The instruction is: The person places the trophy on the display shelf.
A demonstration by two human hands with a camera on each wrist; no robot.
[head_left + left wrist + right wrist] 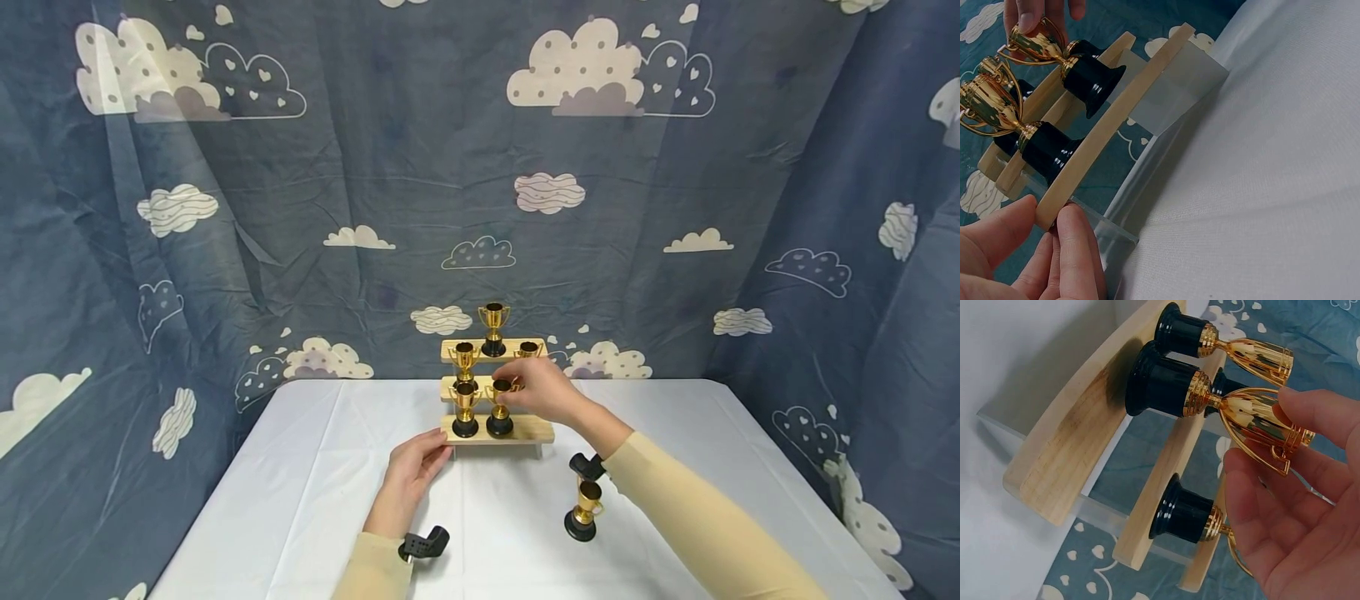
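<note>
My right hand [546, 392] pinches the gold cup of a small trophy [1169, 386] with a black base. That trophy is upright at the middle of the bottom step, its base at the wood, beside another trophy [465, 427] on the left. With thumb and fingers, my left hand [411, 473] grips the left end of the bottom wooden step [1116, 122] of a three-tier stand. On the middle step are a left trophy [464, 357] and a right trophy [528, 347], the latter partly hidden by my right hand. A single trophy [493, 346] tops the stand.
One more trophy [581, 527] stands on the white-covered table [315, 500], close to my right wrist. Clear side supports [1179, 87] hold up the stand's steps. A dark blue cloud-patterned curtain [420, 167] hangs behind and along the sides.
</note>
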